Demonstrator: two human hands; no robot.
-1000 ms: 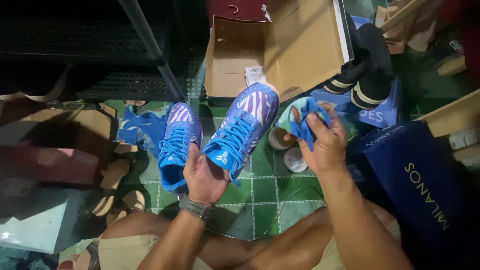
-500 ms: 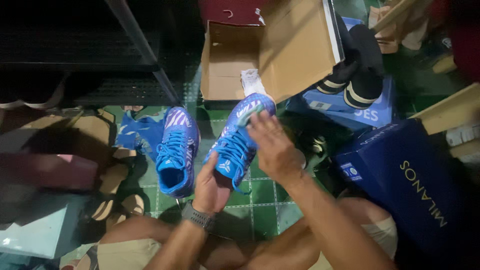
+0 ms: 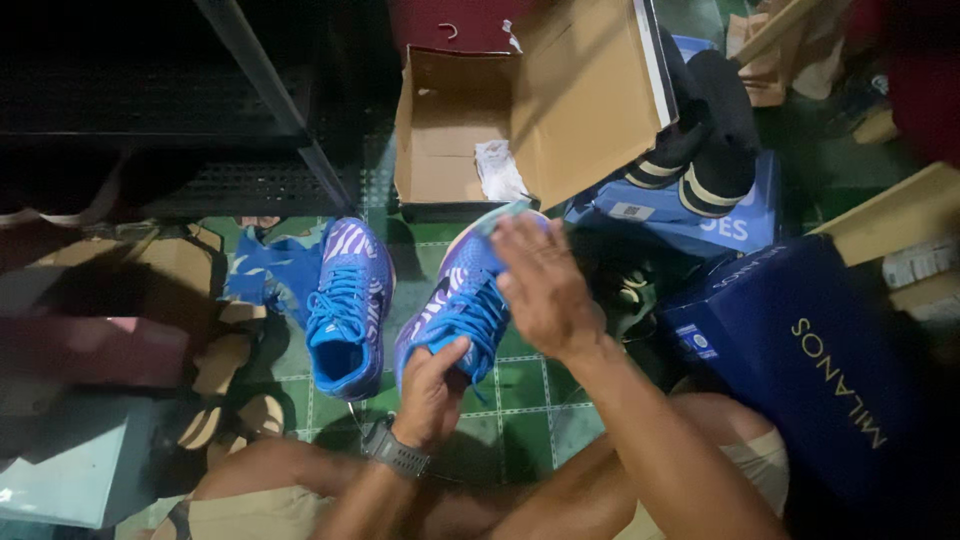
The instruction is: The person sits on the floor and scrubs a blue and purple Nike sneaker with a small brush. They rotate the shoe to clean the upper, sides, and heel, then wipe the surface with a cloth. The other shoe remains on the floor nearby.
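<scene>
Sneaker (image 3: 455,305) — heel in left hand (image 3: 432,392), right hand (image 3: 540,285) atop toe.

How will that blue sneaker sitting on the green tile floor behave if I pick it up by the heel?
The blue sneaker on the floor probably lifts easily: the left hand holds its twin up alone. The upper looks soft and may flex at the open collar, while the sole likely stays stiff. Its loose laces could dangle and snag. Resting flat on the tile floor, it seems unlikely to roll.
</scene>
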